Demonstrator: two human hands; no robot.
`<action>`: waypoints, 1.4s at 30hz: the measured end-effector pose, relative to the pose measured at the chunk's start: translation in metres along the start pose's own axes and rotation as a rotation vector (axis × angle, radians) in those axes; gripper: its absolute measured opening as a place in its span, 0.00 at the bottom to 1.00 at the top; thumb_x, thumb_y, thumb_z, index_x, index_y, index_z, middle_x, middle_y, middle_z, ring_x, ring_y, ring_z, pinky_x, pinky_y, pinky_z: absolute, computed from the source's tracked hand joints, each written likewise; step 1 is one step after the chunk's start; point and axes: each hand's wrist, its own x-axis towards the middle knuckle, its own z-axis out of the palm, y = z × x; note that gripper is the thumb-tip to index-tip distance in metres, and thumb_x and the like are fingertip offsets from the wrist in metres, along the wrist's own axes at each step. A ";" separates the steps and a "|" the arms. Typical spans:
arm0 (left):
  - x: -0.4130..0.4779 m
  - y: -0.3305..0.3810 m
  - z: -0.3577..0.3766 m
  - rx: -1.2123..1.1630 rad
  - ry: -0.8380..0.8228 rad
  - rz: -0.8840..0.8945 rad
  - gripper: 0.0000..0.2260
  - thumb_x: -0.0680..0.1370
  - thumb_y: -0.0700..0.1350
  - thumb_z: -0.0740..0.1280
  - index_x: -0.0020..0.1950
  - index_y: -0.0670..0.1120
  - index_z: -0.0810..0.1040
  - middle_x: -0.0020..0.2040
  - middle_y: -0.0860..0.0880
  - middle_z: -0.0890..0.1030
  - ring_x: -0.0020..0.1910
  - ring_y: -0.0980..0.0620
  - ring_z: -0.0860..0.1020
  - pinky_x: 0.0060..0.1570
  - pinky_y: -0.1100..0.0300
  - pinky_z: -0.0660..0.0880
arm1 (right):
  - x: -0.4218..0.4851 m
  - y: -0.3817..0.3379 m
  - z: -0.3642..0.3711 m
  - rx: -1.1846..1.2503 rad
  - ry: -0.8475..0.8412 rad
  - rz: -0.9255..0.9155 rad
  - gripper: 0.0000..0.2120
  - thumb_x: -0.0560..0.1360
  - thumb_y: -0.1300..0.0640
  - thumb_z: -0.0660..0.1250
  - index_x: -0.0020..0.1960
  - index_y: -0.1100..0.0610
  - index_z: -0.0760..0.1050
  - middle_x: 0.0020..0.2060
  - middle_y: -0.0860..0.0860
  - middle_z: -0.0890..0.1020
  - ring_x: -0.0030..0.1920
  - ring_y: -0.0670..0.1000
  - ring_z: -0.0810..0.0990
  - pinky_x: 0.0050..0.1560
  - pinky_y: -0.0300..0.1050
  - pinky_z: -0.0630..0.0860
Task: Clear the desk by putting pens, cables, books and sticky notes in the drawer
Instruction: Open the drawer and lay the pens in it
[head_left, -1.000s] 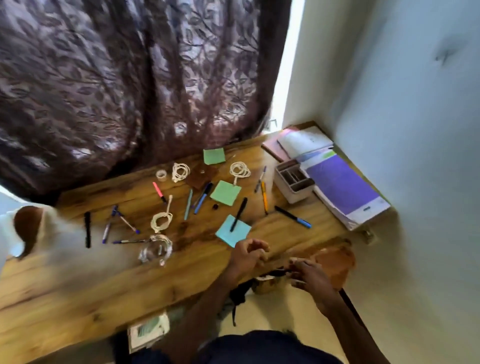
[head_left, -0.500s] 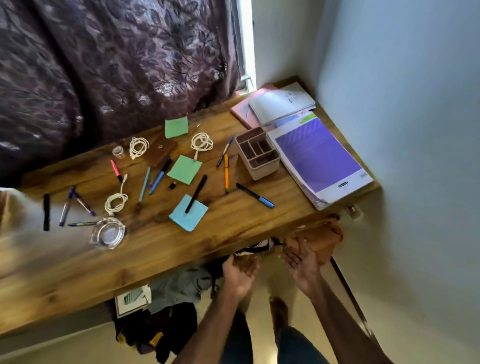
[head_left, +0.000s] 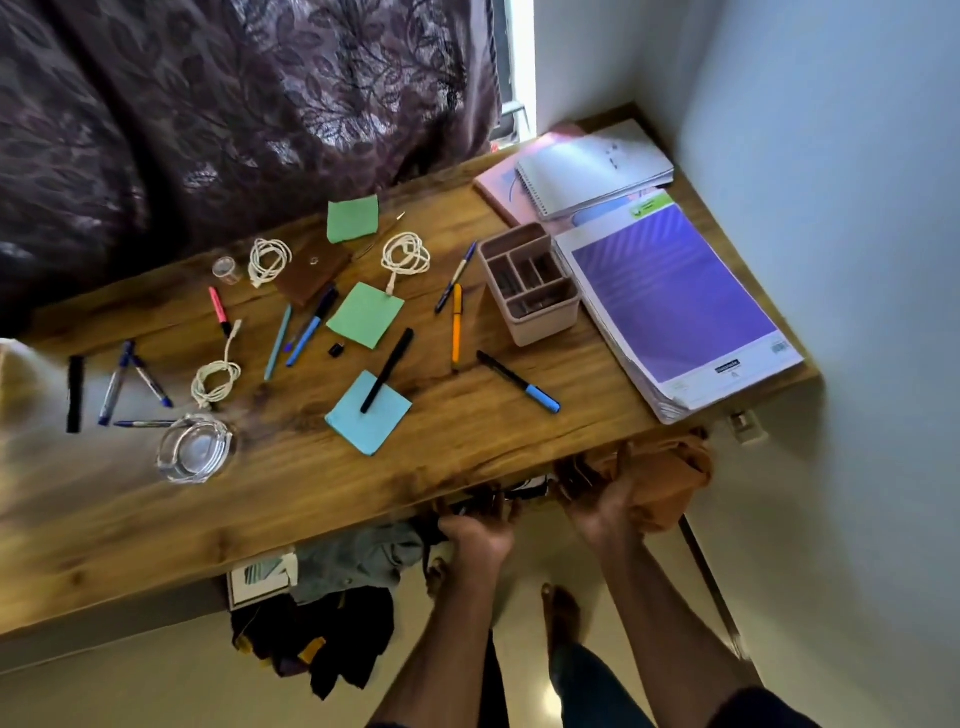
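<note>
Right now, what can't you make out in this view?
Head view:
Drawer: none seen; the desk edge hides what lies under it.
Left hand fingers: tucked under that edge; grip unclear.
Right hand: against the orange cloth; grip unclear, blurred.
Black strip at far left: blurred, unidentifiable.
Organizer contents: too small.

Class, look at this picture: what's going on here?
A person stands at a wooden desk. The left hand and right hand reach under its front edge, the right one at a brown cloth. Whatever they hold is hidden. Pens, cables, sticky notes and books all lie on top, none put away yet.
</note>
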 end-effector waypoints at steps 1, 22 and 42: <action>0.001 -0.001 0.000 -0.016 -0.001 0.007 0.32 0.79 0.67 0.51 0.67 0.44 0.75 0.63 0.39 0.78 0.66 0.39 0.74 0.60 0.42 0.72 | 0.002 0.001 -0.002 -0.007 0.019 -0.001 0.43 0.66 0.27 0.69 0.69 0.57 0.74 0.61 0.58 0.82 0.65 0.60 0.78 0.69 0.59 0.70; -0.050 -0.038 -0.077 0.791 0.062 0.108 0.19 0.85 0.54 0.55 0.61 0.42 0.77 0.56 0.41 0.82 0.55 0.42 0.81 0.61 0.44 0.77 | -0.087 0.021 -0.052 -0.616 0.170 -0.077 0.21 0.80 0.41 0.63 0.59 0.58 0.79 0.54 0.57 0.84 0.55 0.59 0.81 0.54 0.55 0.78; -0.080 -0.009 -0.117 2.230 -0.250 1.185 0.24 0.85 0.57 0.46 0.59 0.48 0.79 0.53 0.46 0.82 0.52 0.45 0.80 0.57 0.48 0.73 | -0.117 0.024 -0.044 -2.454 -0.178 -0.907 0.36 0.78 0.36 0.38 0.51 0.53 0.81 0.49 0.54 0.85 0.52 0.55 0.81 0.60 0.53 0.71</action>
